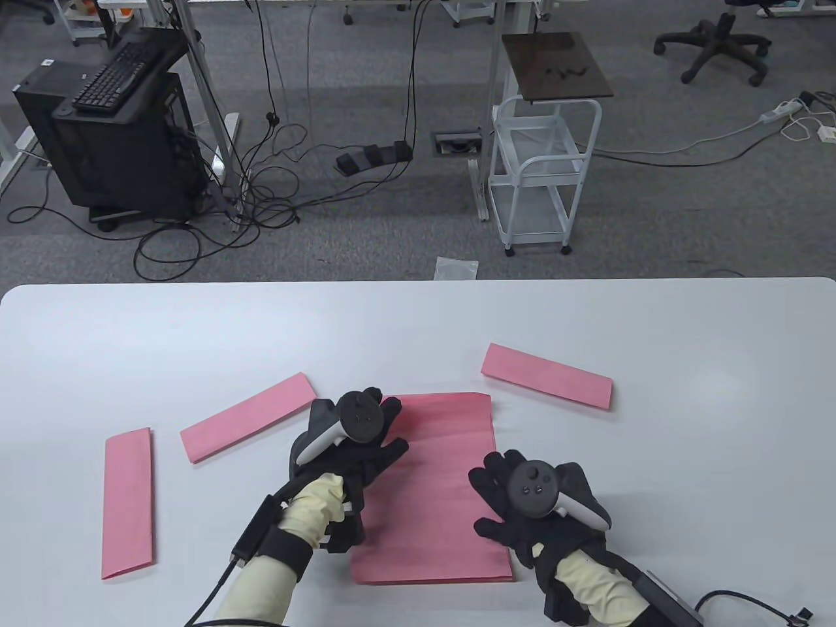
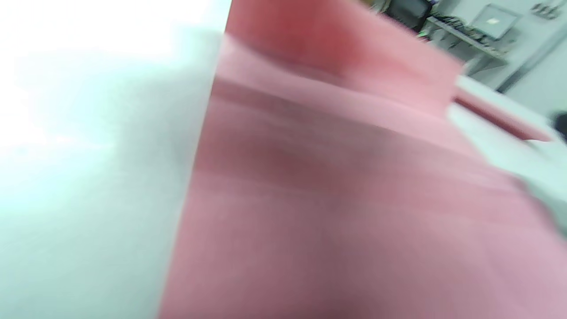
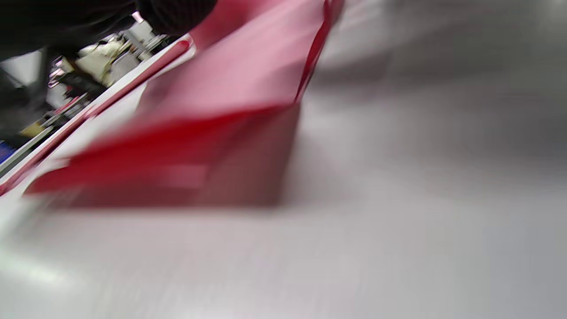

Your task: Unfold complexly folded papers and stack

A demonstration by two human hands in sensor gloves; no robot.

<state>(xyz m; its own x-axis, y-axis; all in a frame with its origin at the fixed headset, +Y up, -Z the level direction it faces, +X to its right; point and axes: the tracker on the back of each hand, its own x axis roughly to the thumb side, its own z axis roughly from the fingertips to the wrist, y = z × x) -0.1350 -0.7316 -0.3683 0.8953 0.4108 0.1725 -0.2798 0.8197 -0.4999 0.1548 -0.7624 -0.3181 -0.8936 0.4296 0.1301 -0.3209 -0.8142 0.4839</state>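
An unfolded pink sheet (image 1: 437,483) lies flat on the white table (image 1: 418,326) near the front middle. My left hand (image 1: 356,434) rests flat on its upper left part, fingers spread. My right hand (image 1: 516,506) rests flat on its right edge, fingers spread. Three folded pink strips lie around it: one at the far left (image 1: 128,503), one left of centre (image 1: 248,418), one at the upper right (image 1: 547,376). The left wrist view shows the pink sheet (image 2: 354,199) close up and blurred. The right wrist view shows the pink sheet (image 3: 230,124) blurred, with a raised edge.
The table's far edge runs across the middle of the table view. Beyond it on the floor stand a white cart (image 1: 542,163), a black computer stand (image 1: 111,124) and cables.
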